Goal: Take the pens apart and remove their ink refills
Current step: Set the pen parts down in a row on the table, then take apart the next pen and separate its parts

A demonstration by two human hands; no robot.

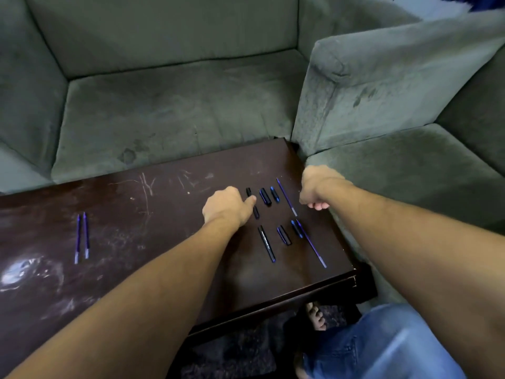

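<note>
Taken-apart pen pieces lie on the right end of a dark wooden table (pixel 136 214). Far row: a black pen barrel (pixel 248 191), a black cap (pixel 265 197), a blue-black piece (pixel 275 194) and a thin purple refill (pixel 286 197). Near row: a black barrel (pixel 267 243), a cap (pixel 284 235), a blue-tipped piece (pixel 297 228) and a refill (pixel 312 244). My left hand (pixel 226 205) is curled, its thumb pressed across the far barrel on the tabletop. At the table's right edge, beside the far refill, my right hand (pixel 317 187) is a fist with nothing showing in it.
Two more purple refills (pixel 82 237) lie side by side on the table's left part. A grey-green sofa (pixel 177 110) runs behind the table, and its armrest (pixel 369 86) stands at the table's right. My jeans-clad leg (pixel 382 346) and bare foot are at the lower right.
</note>
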